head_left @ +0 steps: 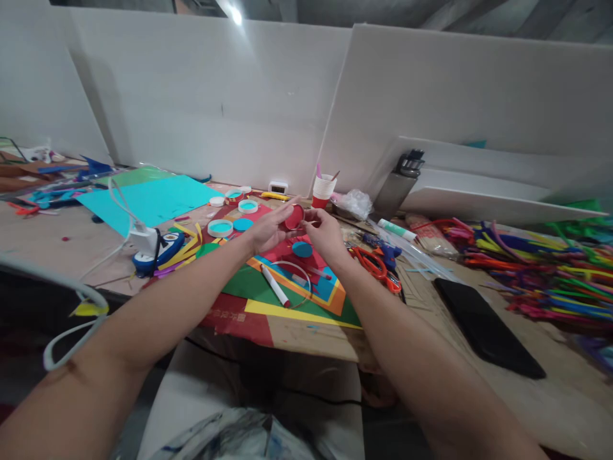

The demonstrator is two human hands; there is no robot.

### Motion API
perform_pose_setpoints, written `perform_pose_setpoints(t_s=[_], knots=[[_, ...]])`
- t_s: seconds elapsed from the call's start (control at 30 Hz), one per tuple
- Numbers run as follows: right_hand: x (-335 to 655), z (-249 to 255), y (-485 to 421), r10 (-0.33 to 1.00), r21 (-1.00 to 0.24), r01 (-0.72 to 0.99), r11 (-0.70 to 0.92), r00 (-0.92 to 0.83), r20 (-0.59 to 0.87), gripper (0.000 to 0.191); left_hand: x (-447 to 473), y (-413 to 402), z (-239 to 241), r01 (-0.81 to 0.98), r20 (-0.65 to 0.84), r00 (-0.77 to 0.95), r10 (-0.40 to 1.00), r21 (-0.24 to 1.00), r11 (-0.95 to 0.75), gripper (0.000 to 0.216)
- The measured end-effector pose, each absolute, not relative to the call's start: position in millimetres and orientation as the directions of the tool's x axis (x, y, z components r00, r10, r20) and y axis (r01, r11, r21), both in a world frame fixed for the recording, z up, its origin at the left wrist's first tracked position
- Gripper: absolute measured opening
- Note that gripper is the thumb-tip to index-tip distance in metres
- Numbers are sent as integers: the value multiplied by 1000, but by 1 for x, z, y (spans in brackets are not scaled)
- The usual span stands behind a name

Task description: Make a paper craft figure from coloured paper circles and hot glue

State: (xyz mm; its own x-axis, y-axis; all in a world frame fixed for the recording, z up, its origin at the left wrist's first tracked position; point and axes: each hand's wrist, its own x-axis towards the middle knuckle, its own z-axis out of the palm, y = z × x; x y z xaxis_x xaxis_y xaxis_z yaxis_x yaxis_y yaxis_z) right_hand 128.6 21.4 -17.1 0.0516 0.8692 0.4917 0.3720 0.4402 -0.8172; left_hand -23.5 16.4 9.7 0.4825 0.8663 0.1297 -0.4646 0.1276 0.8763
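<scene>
Both arms reach out over the craft table. My left hand [269, 231] and my right hand [324, 231] meet above a stack of coloured paper sheets [287, 287], and together they pinch a small red paper disc [294, 217] between the fingertips. Under the hands lie a blue paper circle [302, 249], a white marker [274, 285] and a thin white ring [292, 265]. Left of the hands sit white lids with cyan discs [220, 227].
Orange scissors [376, 263] and a blue glue gun [387, 254] lie right of the hands. A black pad [486, 326], a pile of pipe cleaners [536, 268], a paper cup [324, 189], a cyan sheet [148, 198], a white charger with cable [143, 239]. White boards stand behind.
</scene>
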Motion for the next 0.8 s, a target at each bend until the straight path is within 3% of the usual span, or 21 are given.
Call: perform_pose_setpoints(t_s=[0.13, 0.37, 0.53, 0.8], knots=[[128, -19, 26, 903, -881, 244, 405, 46, 428, 14, -27, 20, 6, -444, 178, 542, 821, 890, 101, 43], [128, -18, 24, 925, -902, 313, 298, 139, 353, 18, -23, 20, 0, -338, 186, 577, 795, 941, 25, 47], [124, -11, 14, 856, -856, 285, 431, 170, 488, 19, -25, 22, 5, -392, 250, 430, 868, 917, -70, 29], [121, -4, 3, 715, -642, 516, 568, 77, 695, 26, -22, 24, -1, -387, 78, 459, 885, 914, 120, 50]])
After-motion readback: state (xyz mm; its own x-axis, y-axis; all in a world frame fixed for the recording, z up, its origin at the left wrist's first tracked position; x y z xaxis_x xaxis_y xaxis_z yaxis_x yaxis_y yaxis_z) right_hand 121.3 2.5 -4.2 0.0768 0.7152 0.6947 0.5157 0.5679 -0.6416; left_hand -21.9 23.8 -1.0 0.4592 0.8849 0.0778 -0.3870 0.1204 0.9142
